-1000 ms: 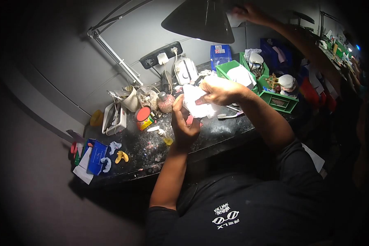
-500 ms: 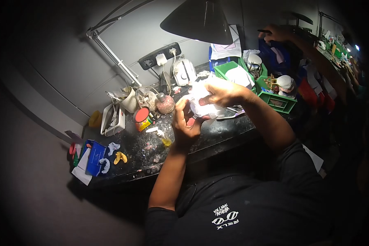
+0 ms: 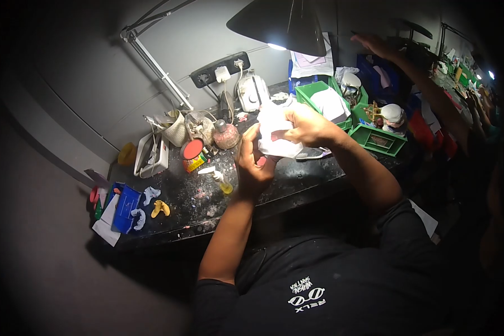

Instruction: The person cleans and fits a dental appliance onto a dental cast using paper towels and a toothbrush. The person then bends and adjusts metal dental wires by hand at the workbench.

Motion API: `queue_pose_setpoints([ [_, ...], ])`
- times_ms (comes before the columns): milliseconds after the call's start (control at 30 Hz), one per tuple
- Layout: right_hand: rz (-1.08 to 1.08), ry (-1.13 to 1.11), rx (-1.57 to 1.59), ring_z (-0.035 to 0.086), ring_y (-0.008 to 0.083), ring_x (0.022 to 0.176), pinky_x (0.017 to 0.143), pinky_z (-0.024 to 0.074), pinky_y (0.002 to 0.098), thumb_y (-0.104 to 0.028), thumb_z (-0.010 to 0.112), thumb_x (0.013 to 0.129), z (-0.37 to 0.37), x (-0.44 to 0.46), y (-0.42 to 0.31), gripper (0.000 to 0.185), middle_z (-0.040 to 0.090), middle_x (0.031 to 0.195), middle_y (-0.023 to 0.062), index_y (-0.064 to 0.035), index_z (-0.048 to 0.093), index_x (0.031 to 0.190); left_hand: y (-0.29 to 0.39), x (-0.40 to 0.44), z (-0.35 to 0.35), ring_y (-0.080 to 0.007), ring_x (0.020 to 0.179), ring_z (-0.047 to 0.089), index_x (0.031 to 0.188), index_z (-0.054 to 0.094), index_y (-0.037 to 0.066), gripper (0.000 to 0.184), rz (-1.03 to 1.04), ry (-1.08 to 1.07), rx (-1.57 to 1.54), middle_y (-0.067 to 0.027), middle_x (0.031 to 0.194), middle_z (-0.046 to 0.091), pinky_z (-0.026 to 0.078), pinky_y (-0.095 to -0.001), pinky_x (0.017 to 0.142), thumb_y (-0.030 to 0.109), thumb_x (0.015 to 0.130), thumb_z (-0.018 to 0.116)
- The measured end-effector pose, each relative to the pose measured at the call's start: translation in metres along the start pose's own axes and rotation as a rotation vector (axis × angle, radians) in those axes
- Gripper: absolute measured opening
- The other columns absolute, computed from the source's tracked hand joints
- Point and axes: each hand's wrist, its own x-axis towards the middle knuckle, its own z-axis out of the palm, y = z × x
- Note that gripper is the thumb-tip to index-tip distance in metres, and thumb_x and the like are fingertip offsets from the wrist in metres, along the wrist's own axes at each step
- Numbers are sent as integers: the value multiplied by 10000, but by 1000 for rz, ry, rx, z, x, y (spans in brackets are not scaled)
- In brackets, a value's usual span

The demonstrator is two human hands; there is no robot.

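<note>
Under the lamp, my two hands hold a glaring white piece (image 3: 280, 149) with a pinkish part in its middle. The light washes out its surface, so I cannot tell what kind of thing it is. My left hand (image 3: 254, 161) is curled around its near left side, and a small pink patch shows by the fingers. From the right, my right hand (image 3: 311, 127) grips the piece with thumb and fingers closed on it. Left of my left hand, a small pump bottle (image 3: 222, 182) with yellow liquid stands on the black bench (image 3: 297, 185).
A lamp shade (image 3: 280, 25) hangs above my hands. Green bins (image 3: 378, 139) stand at the right. A red-lidded can (image 3: 194, 150), a pink-filled bottle (image 3: 225, 136) and a blue tray (image 3: 127, 207) are at the left. Another person's arm (image 3: 425, 78) reaches in at upper right.
The white piece has been turned slightly in my hands and shows more of a pinkish middle. At the upper right, the other person's hand has opened out. The view has shifted a little.
</note>
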Motion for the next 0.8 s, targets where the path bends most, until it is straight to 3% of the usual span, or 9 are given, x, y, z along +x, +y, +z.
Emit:
queue_pose_setpoints([
  [133,149,-1,-279,668,212,655,654,529,346,-254,768,892,9,-3,-7,301,704,744,154,31,740,986,13,1,0,-398,970,699,1286,537,-55,621,-66,-17,3,-247,1080,677,555,-430,841,250,829,826],
  [200,-3,169,-134,675,208,693,690,536,352,-249,778,884,16,-9,-1,297,711,774,155,26,743,988,8,1,1,-394,978,701,1290,535,-53,626,-37,-4,-7,-240,1083,678,555,-425,842,258,832,828],
  [333,1,50,33,702,226,742,708,542,371,-188,751,871,6,-4,-2,240,729,815,162,1,749,1018,18,3,1,-344,1017,704,1297,527,-58,622,-169,36,-418,-219,1105,680,559,-407,867,225,837,836],
  [400,50,10,-34,711,233,757,704,546,374,-170,738,858,4,0,-6,242,725,832,193,20,736,1009,10,3,-4,-269,1067,694,1328,503,-55,629,79,-53,97,-199,1140,678,569,-374,881,161,842,837],
  [467,265,-53,-311,712,208,852,817,554,335,-128,730,892,4,4,-10,239,758,968,125,-26,720,1108,7,2,-1,-223,1080,681,1352,485,-49,637,83,-62,125,-185,1155,676,571,-349,886,112,842,832],
  [533,137,53,-336,712,201,837,808,553,335,-141,728,908,12,0,4,211,761,956,116,-30,731,1088,6,0,2,-230,1055,692,1347,494,-44,636,-168,-15,-329,-195,1169,675,567,-353,887,128,839,836],
  [600,122,130,-187,606,184,579,592,506,357,-226,734,904,15,-1,10,292,606,611,141,37,683,789,6,1,-1,-238,1052,694,1373,460,-38,663,-153,-36,-291,-195,1177,672,570,-353,889,118,848,833],
  [733,163,-55,231,558,90,671,634,493,312,-179,682,954,-2,-4,5,209,682,747,48,19,717,1010,3,3,-1,-260,1191,636,1440,355,-22,716,-84,-54,-363,-243,1344,598,586,-344,902,-22,863,777],
  [800,307,-98,81,565,92,683,652,495,304,-160,675,956,-24,-8,-22,215,705,792,29,21,721,1061,8,7,0,-268,1234,604,1431,340,7,711,-129,36,-459,-249,1422,521,607,-358,878,-70,854,749],
])
